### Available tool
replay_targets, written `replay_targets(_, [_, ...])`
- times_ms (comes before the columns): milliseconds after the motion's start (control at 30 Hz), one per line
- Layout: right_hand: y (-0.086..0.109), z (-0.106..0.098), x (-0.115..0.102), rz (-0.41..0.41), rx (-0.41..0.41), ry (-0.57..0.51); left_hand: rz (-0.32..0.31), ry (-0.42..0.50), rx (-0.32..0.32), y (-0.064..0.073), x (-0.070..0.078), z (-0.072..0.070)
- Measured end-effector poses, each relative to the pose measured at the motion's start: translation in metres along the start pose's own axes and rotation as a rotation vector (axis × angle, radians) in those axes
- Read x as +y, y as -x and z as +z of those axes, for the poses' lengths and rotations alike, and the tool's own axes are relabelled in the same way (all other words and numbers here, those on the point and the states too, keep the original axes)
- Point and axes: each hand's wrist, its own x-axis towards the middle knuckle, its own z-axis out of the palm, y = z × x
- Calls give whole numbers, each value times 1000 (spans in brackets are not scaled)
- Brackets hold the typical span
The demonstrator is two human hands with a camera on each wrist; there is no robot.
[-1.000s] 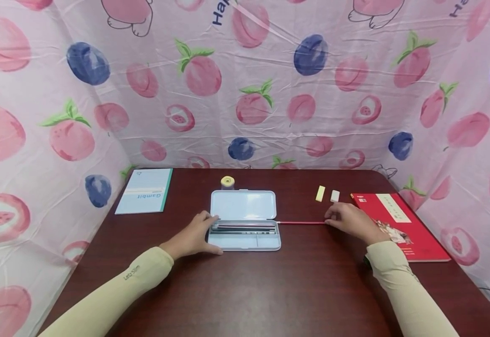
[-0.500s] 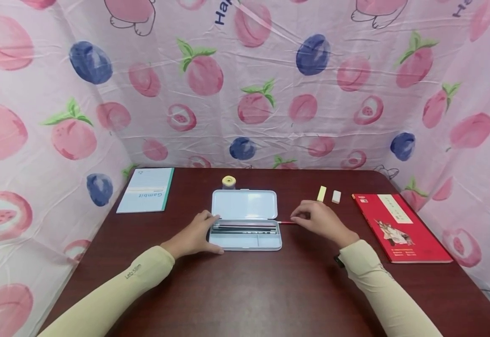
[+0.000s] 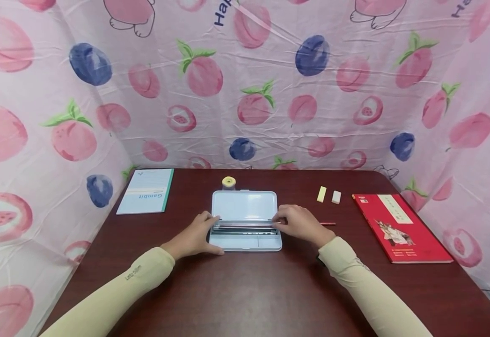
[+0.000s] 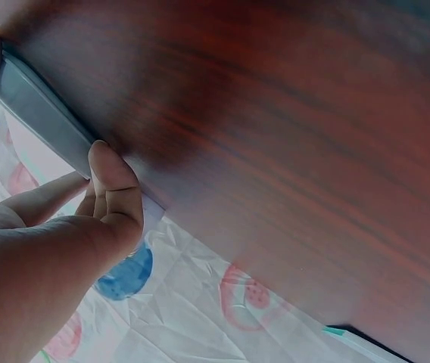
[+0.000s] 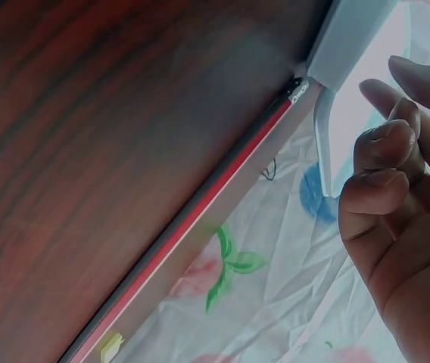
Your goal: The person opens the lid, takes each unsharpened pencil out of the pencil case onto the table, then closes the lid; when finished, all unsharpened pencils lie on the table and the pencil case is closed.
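Head view, near to far. Cream sleeves on both arms, left sleeve (image 3: 114,299) and right sleeve (image 3: 360,281), above bare, dark red-brown counter (image 3: 245,290). Dark band (image 3: 321,259) partly visible at right cuff.

Left grip (image 3: 194,234): a bare hand holding the left end of the case (image 3: 234,242), thumb at the front corner, fingers at the rear by the hinge. Left wrist view agrees: thumb against the case's edge.

Right grip (image 3: 297,222): at the case's right end, fingertips at the rear slot. Right wrist view: nearer fingers bent; whether the tips pinch anything, cannot tell.

Case: pale blue, on the counter between the hands, lid (image 3: 245,206) open and tipped back. Several slim pencils (image 3: 245,228) side by side in the rear slot; front section divided by a partition toward the right.

Red pencil (image 3: 328,223): on the counter right of the case, partly behind the right hand in head view. Right wrist view shows its metal-banded end just beside the case corner; contact unclear.

Right: red book (image 3: 421,238). Farther: white block (image 3: 336,197), yellow block (image 3: 321,194) just beside it. Left: notebook (image 3: 145,191), pale blue. Behind the lid: yellow-topped roll (image 3: 229,182). Beyond: pink fruit-print curtain (image 3: 270,135).
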Motion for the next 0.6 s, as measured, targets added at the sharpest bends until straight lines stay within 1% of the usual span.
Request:
replay_targets(133, [-3,3,-1,-4,-18,47,-1,-4,0,0,0,0])
replay_targets(433, [-6,10,-1,-8,-75,105,2,23,-4,1,2,-1])
replay_targets(600, [-7,12,-1,-28,-71,146,-1,22,-1,2,2,-1])
